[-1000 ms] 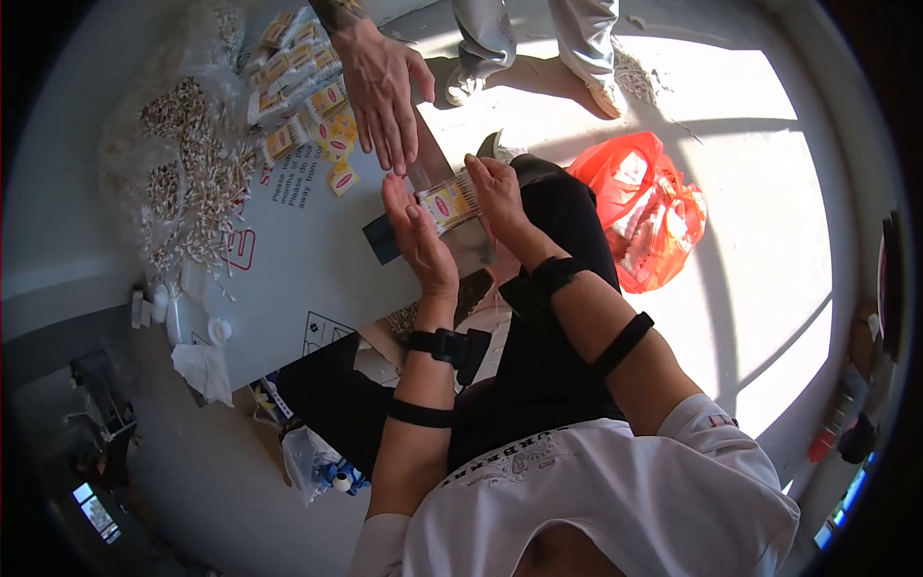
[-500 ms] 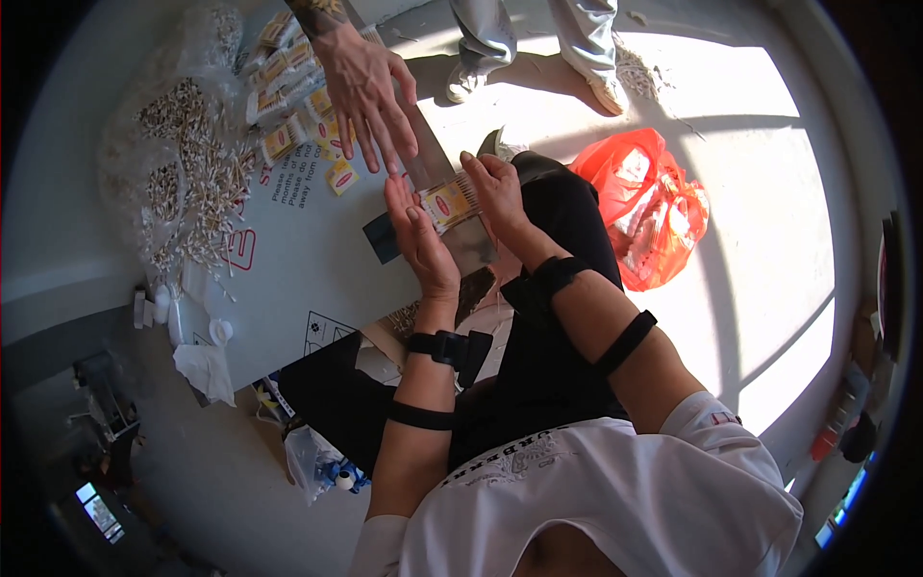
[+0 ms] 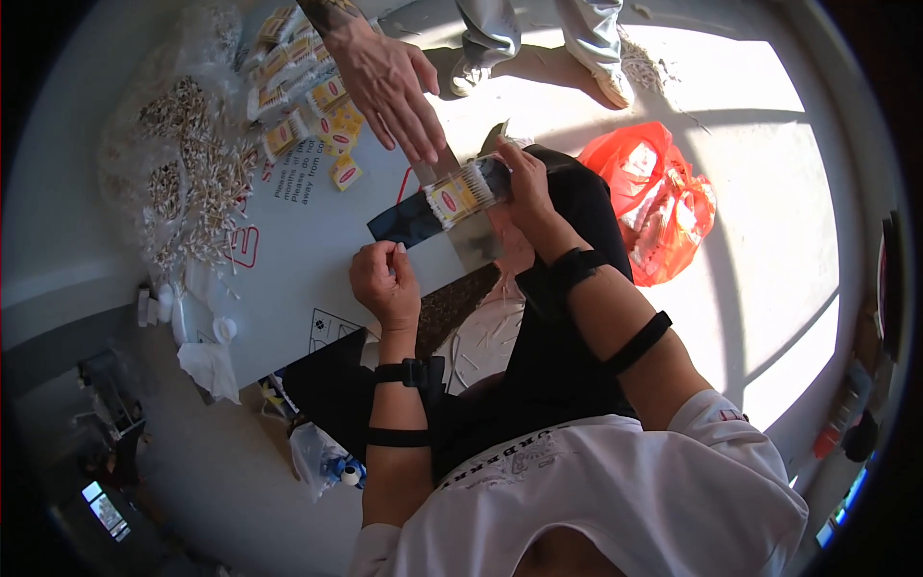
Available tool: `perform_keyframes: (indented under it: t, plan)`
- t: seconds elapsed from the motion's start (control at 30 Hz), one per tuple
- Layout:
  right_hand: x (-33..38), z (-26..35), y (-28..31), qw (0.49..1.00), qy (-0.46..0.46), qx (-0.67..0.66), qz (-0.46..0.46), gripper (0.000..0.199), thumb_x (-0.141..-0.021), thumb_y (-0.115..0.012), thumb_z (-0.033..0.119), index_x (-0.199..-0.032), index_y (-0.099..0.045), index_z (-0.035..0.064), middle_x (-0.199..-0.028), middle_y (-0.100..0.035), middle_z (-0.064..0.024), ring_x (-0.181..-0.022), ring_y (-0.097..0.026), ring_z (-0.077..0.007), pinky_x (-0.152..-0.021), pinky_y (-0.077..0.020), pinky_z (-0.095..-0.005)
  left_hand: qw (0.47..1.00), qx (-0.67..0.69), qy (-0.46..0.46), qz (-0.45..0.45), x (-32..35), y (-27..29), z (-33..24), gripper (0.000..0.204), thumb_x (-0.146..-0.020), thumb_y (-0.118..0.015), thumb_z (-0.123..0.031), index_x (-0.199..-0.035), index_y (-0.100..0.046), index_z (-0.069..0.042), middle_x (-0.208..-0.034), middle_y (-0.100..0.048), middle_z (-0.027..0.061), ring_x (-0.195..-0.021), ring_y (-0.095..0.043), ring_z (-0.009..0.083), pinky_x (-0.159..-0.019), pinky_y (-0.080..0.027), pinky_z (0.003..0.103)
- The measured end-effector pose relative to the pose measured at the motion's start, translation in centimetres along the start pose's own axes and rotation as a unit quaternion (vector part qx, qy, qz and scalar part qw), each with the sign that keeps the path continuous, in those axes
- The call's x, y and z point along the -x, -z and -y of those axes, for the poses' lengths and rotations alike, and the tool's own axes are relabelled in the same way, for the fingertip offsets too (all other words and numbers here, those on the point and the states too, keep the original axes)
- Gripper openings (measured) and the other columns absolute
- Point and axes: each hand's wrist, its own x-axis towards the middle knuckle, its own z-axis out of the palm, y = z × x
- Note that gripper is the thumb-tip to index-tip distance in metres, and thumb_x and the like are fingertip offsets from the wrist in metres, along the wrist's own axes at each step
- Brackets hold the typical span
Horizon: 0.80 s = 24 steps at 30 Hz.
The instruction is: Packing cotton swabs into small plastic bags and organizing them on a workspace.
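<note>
A clear pack of cotton swabs [image 3: 460, 196] with a yellow label lies over the table corner. My right hand [image 3: 527, 188] grips its right end, thumb and fingers closed on the plastic. Below and left of it, my left hand [image 3: 385, 281] is curled closed near the front edge of the table; what is inside its fingers, if anything, is hidden. Between my hands a dark flat strip [image 3: 402, 223] rests on the tabletop, its right end next to the pack. Another person's hand [image 3: 392, 91] reaches in from the far side, fingers spread, just beyond the pack.
A large clear bag of loose cotton swabs [image 3: 183, 168] spills across the left of the grey table [image 3: 288, 279]. Filled packs [image 3: 288, 62] and yellow labels [image 3: 347, 172] lie at the back. A red plastic bag [image 3: 654, 207] stands on the floor at right.
My left hand has drawn back toward me from the pack and curled up. My right hand now grips the pack's end, farther right. The other person's hand has shifted right.
</note>
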Motion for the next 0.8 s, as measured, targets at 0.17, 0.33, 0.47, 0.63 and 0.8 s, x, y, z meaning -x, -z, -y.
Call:
perform_keyframes:
  t: [0.17, 0.33, 0.47, 0.63, 0.8]
  plan:
    - [0.5, 0.0, -0.4, 1.000, 0.002, 0.023, -0.003, 0.030, -0.088, -0.067, 0.029, -0.091, -0.062, -0.0003, -0.079, -0.062, -0.0060, -0.067, -0.061, -0.0139, -0.063, -0.0516, -0.0284, 1.000, -0.026, -0.012, 0.003, 0.1, 0.0, 0.2, 0.010, -0.080, -0.064, -0.006, -0.084, -0.055, -0.008, -0.076, -0.056, 0.0067, -0.073, -0.055, 0.0295, -0.067, -0.043, 0.041]
    - [0.9, 0.0, -0.7, 1.000, -0.007, -0.014, 0.013, 0.029, -0.088, -0.069, 0.029, -0.091, -0.062, 0.0002, -0.078, -0.063, -0.0057, -0.066, -0.062, -0.0139, -0.062, -0.0527, -0.0279, 0.999, -0.031, -0.029, -0.003, 0.0, -0.1, 0.1, 0.010, -0.079, -0.063, -0.005, -0.085, -0.055, -0.008, -0.077, -0.057, 0.0074, -0.075, -0.055, 0.0300, -0.067, -0.043, 0.041]
    - [1.8, 0.1, -1.5, 1.000, 0.011, -0.027, -0.004, 0.034, -0.082, -0.073, 0.034, -0.084, -0.066, 0.0000, -0.064, -0.056, 0.0005, -0.050, -0.049, -0.0067, -0.043, -0.0339, -0.0241, 0.999, -0.037, -0.021, 0.006, 0.0, 0.0, 0.1, 0.010, -0.080, -0.063, -0.004, -0.085, -0.055, -0.007, -0.077, -0.057, 0.0077, -0.075, -0.055, 0.0305, -0.067, -0.043, 0.042]
    - [1.2, -0.5, -0.9, 0.998, 0.040, 0.054, -0.002, 0.032, -0.082, -0.074, 0.034, -0.078, -0.064, 0.0038, -0.064, -0.057, 0.0007, -0.051, -0.049, -0.0071, -0.045, -0.0342, -0.0245, 0.998, -0.041, -0.036, -0.010, -0.2, -0.3, -0.3, 0.009, -0.079, -0.065, -0.003, -0.082, -0.057, -0.006, -0.075, -0.057, 0.0064, -0.069, -0.055, 0.0252, -0.064, -0.044, 0.037]
    - [2.3, -0.4, -1.6, 0.999, 0.013, 0.034, 0.015, 0.034, -0.081, -0.075, 0.036, -0.079, -0.064, 0.0040, -0.066, -0.058, -0.0003, -0.052, -0.049, -0.0076, -0.045, -0.0342, -0.0244, 0.998, -0.051, -0.040, -0.018, -0.1, -0.2, 0.0, 0.009, -0.079, -0.065, -0.004, -0.082, -0.057, -0.006, -0.075, -0.056, 0.0062, -0.069, -0.055, 0.0251, -0.064, -0.044, 0.037]
